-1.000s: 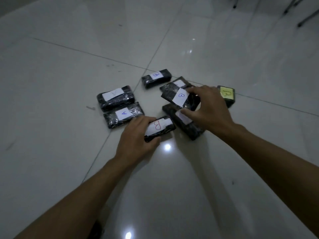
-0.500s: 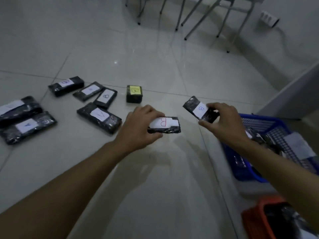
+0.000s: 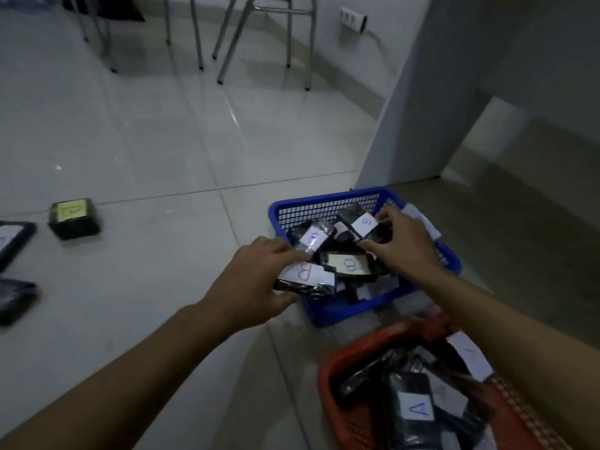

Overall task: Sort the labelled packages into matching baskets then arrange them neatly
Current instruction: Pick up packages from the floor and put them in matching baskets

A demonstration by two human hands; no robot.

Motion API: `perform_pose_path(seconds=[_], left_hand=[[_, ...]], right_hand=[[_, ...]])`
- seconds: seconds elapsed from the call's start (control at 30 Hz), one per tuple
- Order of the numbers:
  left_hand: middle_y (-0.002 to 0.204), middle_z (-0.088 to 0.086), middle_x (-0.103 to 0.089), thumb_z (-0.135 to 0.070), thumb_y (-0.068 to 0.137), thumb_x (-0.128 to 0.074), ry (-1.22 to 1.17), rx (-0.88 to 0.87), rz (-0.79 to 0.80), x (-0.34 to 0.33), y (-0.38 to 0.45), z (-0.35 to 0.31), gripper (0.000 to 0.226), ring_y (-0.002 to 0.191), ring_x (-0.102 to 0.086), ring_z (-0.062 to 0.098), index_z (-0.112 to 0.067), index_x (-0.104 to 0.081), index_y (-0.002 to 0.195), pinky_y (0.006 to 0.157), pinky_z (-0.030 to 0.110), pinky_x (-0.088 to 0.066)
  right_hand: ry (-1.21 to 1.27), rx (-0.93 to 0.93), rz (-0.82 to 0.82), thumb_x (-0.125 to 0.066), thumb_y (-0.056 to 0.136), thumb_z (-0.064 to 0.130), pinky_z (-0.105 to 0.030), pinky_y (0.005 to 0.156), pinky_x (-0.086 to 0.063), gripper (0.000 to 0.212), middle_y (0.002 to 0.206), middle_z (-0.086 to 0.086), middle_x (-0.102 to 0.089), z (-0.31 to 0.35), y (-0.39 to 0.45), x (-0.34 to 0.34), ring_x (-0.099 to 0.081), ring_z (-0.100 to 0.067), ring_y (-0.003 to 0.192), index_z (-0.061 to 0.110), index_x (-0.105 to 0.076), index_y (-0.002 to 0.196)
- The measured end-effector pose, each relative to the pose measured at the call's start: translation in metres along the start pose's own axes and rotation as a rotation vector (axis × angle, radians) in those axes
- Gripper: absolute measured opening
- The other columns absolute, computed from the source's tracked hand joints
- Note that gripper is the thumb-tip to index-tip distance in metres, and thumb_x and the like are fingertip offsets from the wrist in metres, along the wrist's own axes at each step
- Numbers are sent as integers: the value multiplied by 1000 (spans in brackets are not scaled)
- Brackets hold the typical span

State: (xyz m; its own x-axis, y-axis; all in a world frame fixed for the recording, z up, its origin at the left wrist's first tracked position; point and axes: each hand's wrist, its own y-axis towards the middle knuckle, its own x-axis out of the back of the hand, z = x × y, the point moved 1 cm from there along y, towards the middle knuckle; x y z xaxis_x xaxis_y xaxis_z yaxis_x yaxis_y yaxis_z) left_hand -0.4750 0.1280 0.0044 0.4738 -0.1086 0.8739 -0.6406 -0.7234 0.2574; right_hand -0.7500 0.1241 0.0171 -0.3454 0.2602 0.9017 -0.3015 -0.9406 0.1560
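Nearest the camera, at the lower right, an orange basket (image 3: pixel 328 378) sits on the floor (image 3: pixel 146 151) with dark wrapped packages inside, one of them a package marked A (image 3: pixel 416 409) lying face up. Just beyond it stands a blue basket (image 3: pixel 328 203), also on the floor and heaped with dark packages whose white labels read B. The left hand (image 3: pixel 250 280) has its fingers and thumb curled round a package with a red B (image 3: pixel 305 279), holding it over the basket's near left rim. The right hand (image 3: pixel 406 245) reaches over the blue basket and pinches a package with a blue B (image 3: pixel 362 224) between thumb and fingers, above the heap. Farther left on the floor lies a small dark box with a yellow label (image 3: pixel 74 218), well apart from both baskets, and more dark packages (image 3: pixel 14 300) show at the left edge. At the back stand metal chair legs (image 3: pixel 227 43) and a wall socket (image 3: pixel 352 18).
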Motion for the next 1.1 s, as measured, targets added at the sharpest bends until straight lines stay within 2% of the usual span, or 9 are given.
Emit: perform_pose_path(seconds=[0.13,0.27,0.37,0.6,0.73,0.83,0.93,1.1], left_hand=[[121,-11,-60,-48,74,-68,76,-16,8,-26,41,-34,56,111,-54,15,-34,-56,127,96,36,-39],[126,-11,-58,-53,76,-69,206,59,99,-43,64,-48,59,117,-45,15,-36,-50,130,94,33,-32],[131,-9,-56,-53,75,-70,235,141,176,-49,70,-50,61,123,-42,16,-36,-48,130,101,37,-32],[135,-6,-52,-50,77,-71,246,147,273,-55,71,-54,55,126,-39,17,-35,-48,124,103,37,-33],[130,-5,-54,-42,76,-76,172,158,319,-54,76,-54,54,120,-45,17,-33,-50,123,99,39,-44],[122,-10,-57,-48,77,-72,95,158,345,-51,74,-51,51,113,-51,14,-35,-53,122,90,40,-51],[116,-8,-63,-54,85,-59,188,143,329,-48,69,-50,42,104,-57,11,-34,-59,122,87,37,-52],[116,-4,-64,-47,87,-58,257,146,251,-33,58,-48,36,108,-54,17,-30,-62,119,87,38,-50]], right_hand=[[-5,-112,-21,-80,71,49,-35,69,-48,46,99,-1,-67,-47,10,8,-59,-20,88,21,-56,99],[-41,-195,65,-74,74,60,-33,60,-38,49,91,-1,-65,-66,14,-2,-55,-19,78,21,-52,91],[23,-220,105,-71,72,67,-34,69,-50,51,95,4,-64,-67,12,-8,-60,-19,86,24,-55,95],[96,-116,50,-73,80,50,-34,82,-50,40,117,3,-66,-63,3,-7,-61,-16,106,24,-63,108],[154,-88,12,-75,81,42,-37,85,-54,31,110,4,-66,-60,2,-3,-61,-15,103,24,-63,103],[176,-74,-4,-75,80,40,-41,83,-56,25,102,7,-65,-58,0,0,-60,-14,98,26,-61,97],[189,-57,-17,-74,80,39,-42,84,-55,24,102,9,-64,-57,-1,1,-60,-14,101,28,-61,97],[207,-18,-6,-73,83,36,-38,86,-53,23,108,8,-65,-39,-7,3,-59,-13,103,27,-63,101]])
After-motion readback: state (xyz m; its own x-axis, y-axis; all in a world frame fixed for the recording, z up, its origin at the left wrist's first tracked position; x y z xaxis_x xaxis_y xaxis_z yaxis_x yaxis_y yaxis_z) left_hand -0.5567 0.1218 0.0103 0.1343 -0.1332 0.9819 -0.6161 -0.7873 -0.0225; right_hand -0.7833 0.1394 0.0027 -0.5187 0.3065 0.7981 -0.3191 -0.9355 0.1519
